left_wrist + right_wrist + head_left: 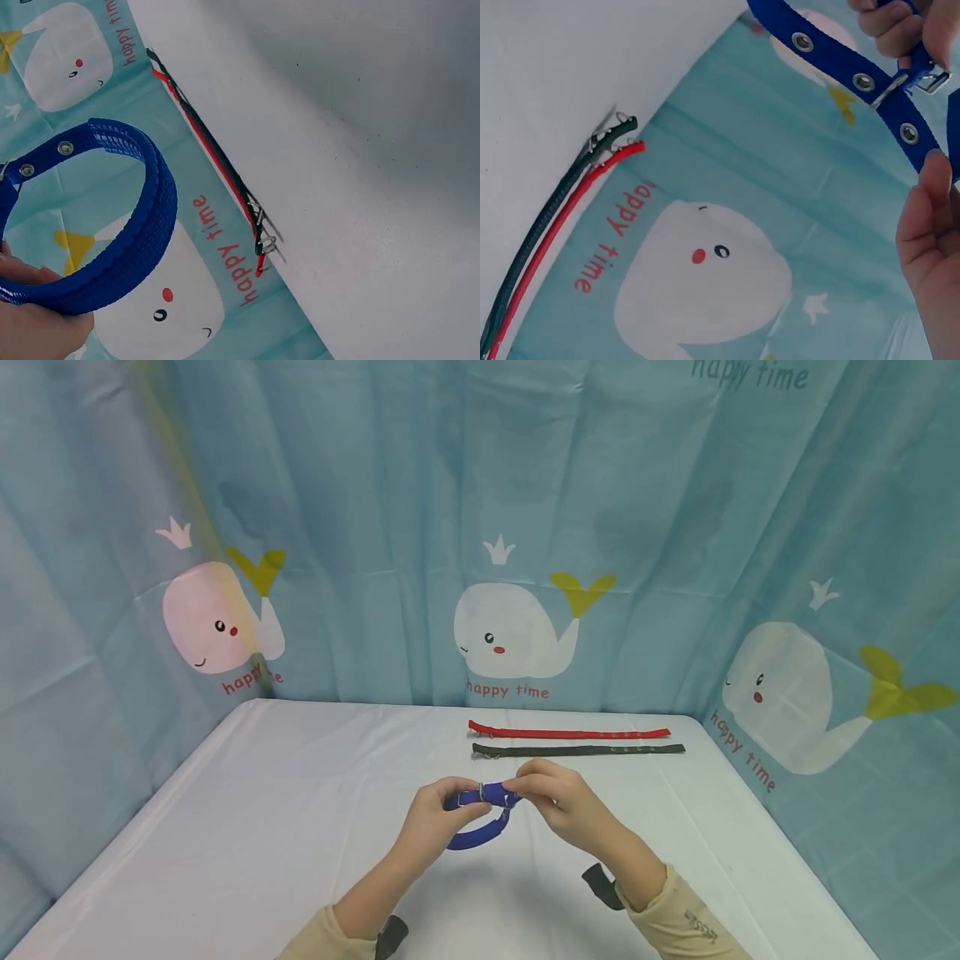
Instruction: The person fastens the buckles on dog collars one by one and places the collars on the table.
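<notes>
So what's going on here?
A person's left hand and right hand are holding a blue strap, bent into a loop, above the white table. The right pinches it near its metal eyelets. A red strap and a dark green strap lie side by side beyond the hands.
</notes>
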`<state>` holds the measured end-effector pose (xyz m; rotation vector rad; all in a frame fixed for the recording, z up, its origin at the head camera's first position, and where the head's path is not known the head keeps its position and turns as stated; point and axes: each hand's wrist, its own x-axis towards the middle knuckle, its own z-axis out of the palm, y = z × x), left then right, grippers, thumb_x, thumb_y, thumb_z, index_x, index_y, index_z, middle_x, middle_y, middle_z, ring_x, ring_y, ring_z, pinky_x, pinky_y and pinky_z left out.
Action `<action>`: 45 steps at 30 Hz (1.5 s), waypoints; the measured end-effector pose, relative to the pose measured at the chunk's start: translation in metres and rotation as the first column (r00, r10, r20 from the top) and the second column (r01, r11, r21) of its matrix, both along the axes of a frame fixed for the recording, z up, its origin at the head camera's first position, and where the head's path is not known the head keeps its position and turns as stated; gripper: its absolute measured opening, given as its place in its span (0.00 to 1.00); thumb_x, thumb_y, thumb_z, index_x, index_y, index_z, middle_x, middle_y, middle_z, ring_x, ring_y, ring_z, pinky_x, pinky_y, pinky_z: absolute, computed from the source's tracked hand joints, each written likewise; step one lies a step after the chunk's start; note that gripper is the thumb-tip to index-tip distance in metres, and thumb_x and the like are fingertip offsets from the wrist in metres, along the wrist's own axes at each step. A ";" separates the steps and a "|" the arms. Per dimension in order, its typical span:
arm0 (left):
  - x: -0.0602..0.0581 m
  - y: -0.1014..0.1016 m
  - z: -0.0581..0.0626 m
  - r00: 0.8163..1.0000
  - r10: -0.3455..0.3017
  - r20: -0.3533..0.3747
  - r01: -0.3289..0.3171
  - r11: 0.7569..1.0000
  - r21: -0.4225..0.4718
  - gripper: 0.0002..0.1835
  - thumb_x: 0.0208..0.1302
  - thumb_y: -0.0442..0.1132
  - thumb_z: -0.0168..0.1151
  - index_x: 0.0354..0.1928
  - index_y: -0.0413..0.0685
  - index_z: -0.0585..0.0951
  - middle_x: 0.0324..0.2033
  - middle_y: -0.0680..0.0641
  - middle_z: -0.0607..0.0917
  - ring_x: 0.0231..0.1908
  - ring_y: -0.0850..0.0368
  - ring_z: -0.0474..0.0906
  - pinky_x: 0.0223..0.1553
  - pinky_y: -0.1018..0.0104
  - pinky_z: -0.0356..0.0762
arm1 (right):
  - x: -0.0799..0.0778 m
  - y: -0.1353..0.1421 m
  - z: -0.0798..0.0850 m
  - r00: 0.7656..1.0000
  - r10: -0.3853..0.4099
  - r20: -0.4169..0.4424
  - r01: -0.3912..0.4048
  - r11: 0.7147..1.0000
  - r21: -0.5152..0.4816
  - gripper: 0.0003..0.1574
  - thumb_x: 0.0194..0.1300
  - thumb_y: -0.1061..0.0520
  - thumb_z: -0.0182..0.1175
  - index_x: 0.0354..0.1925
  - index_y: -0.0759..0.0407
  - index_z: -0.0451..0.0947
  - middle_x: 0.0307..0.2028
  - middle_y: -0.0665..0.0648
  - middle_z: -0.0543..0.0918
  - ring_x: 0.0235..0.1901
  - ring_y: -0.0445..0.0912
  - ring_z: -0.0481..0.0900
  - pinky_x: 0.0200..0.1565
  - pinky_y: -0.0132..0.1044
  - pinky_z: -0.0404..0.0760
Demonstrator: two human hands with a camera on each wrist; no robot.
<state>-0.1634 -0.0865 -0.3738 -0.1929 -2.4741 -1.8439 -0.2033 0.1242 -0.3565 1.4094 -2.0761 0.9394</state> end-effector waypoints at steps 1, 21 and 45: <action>0.000 0.000 0.000 1.000 -0.001 -0.002 0.001 1.000 -0.002 0.16 0.58 0.41 0.71 0.46 0.39 0.82 0.35 0.49 0.85 0.38 0.54 0.78 0.46 0.51 0.78 | 0.000 0.000 0.000 1.000 -0.002 -0.002 0.002 1.000 0.009 0.19 0.53 0.81 0.60 0.40 0.65 0.83 0.35 0.54 0.79 0.32 0.44 0.77 0.36 0.30 0.80; 0.000 0.001 -0.003 0.999 0.002 -0.035 -0.004 0.999 -0.032 0.16 0.59 0.41 0.71 0.44 0.39 0.82 0.35 0.47 0.84 0.36 0.54 0.78 0.45 0.53 0.79 | 0.004 -0.003 0.001 0.999 -0.038 -0.026 0.040 0.997 0.073 0.16 0.54 0.79 0.62 0.39 0.66 0.83 0.34 0.56 0.80 0.32 0.45 0.79 0.36 0.32 0.81; 0.003 -0.003 0.001 1.000 -0.012 -0.027 0.013 0.999 0.044 0.13 0.59 0.38 0.70 0.42 0.37 0.81 0.35 0.48 0.85 0.38 0.53 0.81 0.43 0.56 0.77 | 0.002 -0.012 -0.007 0.992 -0.048 0.116 0.051 0.998 -0.023 0.13 0.55 0.76 0.65 0.38 0.65 0.82 0.36 0.56 0.82 0.32 0.43 0.78 0.34 0.31 0.80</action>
